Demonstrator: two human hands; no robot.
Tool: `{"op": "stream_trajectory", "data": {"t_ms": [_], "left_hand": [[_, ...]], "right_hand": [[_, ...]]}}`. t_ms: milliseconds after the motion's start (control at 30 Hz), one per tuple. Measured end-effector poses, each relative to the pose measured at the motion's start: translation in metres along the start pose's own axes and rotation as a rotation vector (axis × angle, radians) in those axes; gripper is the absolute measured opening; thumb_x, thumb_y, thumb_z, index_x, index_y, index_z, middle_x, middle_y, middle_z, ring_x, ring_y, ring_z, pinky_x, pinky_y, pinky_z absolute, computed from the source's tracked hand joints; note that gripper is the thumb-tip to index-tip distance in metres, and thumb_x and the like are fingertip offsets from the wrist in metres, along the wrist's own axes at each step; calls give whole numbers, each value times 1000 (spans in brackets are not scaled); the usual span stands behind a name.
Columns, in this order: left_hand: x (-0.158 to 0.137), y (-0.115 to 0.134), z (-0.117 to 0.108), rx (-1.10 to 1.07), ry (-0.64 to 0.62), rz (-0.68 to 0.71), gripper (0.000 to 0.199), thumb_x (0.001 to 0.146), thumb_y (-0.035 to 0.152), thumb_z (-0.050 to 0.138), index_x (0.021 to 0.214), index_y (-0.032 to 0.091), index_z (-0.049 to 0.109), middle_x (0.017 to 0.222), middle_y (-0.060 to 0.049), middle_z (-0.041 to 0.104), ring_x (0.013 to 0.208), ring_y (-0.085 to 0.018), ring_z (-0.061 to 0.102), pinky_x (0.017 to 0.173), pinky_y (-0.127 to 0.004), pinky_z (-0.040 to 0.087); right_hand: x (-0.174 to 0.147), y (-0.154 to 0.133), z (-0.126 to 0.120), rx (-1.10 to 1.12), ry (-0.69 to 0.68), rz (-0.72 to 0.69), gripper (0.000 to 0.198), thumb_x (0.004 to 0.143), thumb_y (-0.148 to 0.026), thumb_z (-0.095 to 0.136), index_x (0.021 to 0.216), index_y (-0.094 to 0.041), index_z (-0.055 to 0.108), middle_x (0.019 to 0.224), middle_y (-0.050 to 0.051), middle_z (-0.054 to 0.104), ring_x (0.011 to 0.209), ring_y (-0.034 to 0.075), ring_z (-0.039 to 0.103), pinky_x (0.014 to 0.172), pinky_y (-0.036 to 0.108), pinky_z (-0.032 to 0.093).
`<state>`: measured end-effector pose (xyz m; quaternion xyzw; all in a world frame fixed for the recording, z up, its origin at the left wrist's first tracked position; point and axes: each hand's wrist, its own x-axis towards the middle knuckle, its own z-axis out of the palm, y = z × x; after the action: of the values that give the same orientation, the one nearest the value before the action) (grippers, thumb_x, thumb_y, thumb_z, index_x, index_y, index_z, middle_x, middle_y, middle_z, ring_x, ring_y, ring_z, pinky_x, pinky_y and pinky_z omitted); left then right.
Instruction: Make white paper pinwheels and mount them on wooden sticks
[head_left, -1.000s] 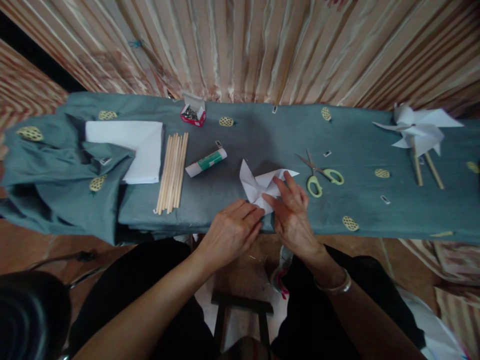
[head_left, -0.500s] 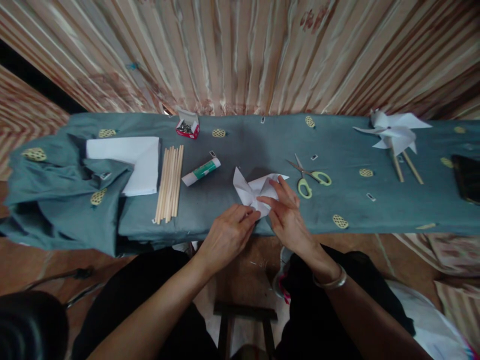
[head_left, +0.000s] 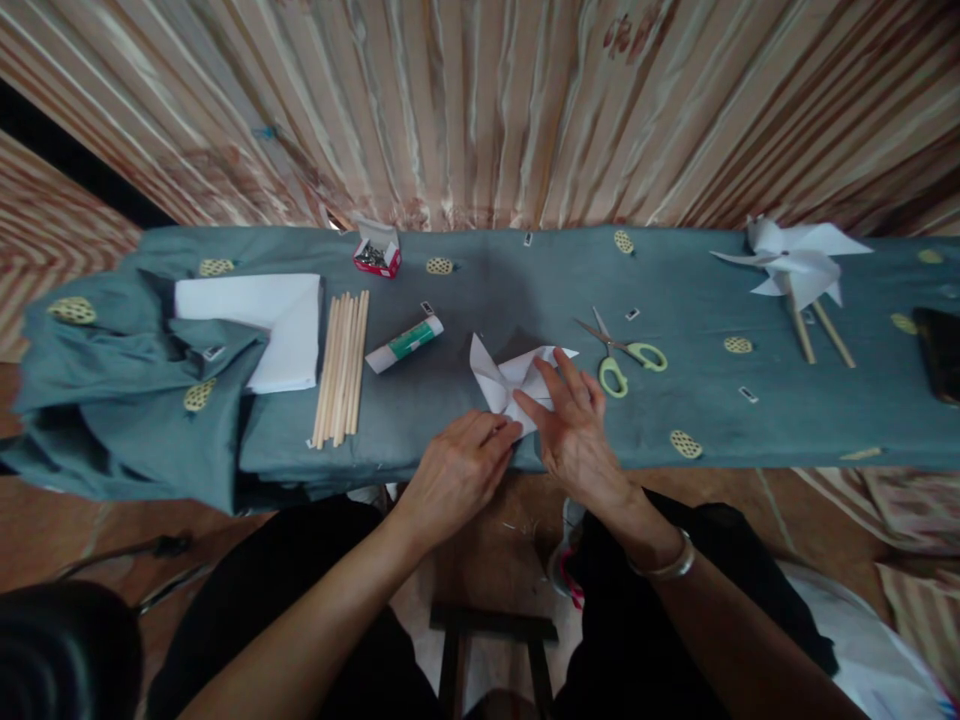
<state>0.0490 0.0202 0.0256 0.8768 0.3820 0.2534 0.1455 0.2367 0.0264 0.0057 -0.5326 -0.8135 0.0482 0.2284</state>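
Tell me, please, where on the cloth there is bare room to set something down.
The cloth is bare between the scissors and the white pinwheels, and behind the pinwheel-shaped paper, between the red box and scissors. It is crowded at left, where folded paper, sticks and tube lie close together.

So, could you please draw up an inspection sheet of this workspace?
Surface: grey-green cloth, rumpled at left.
Work things: folded paper pinwheel; paper stack, wooden sticks, glue-like tube, open scissors, red box of small metal pieces; overlapping pinwheels with two sticks at right.
Clutter: dark object cut off at the right edge, unidentifiable.
Hands: left hand at the folded paper pinwheel's near edge, grip unclear; right hand on its right side, fingers spread.
Cables: none certain; a dark curved piece at lower left cannot be told.
Surroundings: striped curtain behind, dark stool below.
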Motion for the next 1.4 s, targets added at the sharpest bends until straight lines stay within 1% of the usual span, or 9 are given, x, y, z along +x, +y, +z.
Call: {"op": "stream_trajectory", "data": {"t_ms": [100,233,533,800,900,967,1133,1267,1400], "left_hand": [[-1,0,-2,-12,34,16,24,92,15,50,115,12,57,99,-9,65,88,-19,61,77,-34,57],[-2,0,-7,-23,66,22,26,90,14,52,116,11,57,99,-10,65,87,-20,60,76,-34,56],[-11,-13,-19,-12,117,-2,25,89,14,55,114,11,59,100,-10,64,89,-20,59,77,-34,56],[-10,-15,-20,7,118,16,24,89,12,55,111,9,60,97,-11,65,87,-20,58,75,-34,56],[-9,-15,-20,4,117,19,22,89,12,54,110,9,61,97,-11,65,87,-20,58,75,-34,56],[-7,-14,-19,0,109,12,23,89,12,54,111,10,61,97,-11,65,87,-20,58,75,-34,56],[-3,-13,-17,-4,90,-11,23,91,13,52,111,11,61,99,-11,65,89,-21,58,76,-35,55],[3,-11,-15,-15,82,-2,23,91,14,52,111,11,61,99,-11,65,90,-21,58,77,-36,55],[7,-11,-14,-18,80,-14,23,92,16,51,112,12,61,101,-11,65,92,-21,58,79,-36,55]], "right_hand": [[0,-2,2,5,-17,-10,55,89,-10,40,133,-42,48,151,-2,38,147,30,19,112,59,25],[-1,0,5,-2,-10,-32,58,90,-10,39,138,-42,44,150,-1,40,146,31,22,112,58,27],[-4,6,4,-61,11,-54,57,86,-3,37,132,-35,51,152,2,35,146,33,20,110,56,30],[-4,-4,10,-149,-4,-72,44,89,-4,37,124,-25,54,144,9,46,148,28,17,113,53,25],[-1,-6,9,-155,9,-86,40,90,-6,37,121,-21,57,142,12,47,147,29,18,113,54,25],[0,-5,7,-132,14,-72,42,89,-6,37,121,-23,58,144,11,47,147,30,19,112,56,25],[0,3,2,8,8,-3,54,86,-5,40,125,-38,58,152,-2,38,147,32,20,109,56,30],[-2,8,0,82,6,35,51,87,-6,39,125,-33,59,155,0,35,146,30,22,108,57,32],[-3,7,-2,115,8,56,47,86,-6,38,121,-27,61,153,4,39,147,27,21,110,57,31]]}}
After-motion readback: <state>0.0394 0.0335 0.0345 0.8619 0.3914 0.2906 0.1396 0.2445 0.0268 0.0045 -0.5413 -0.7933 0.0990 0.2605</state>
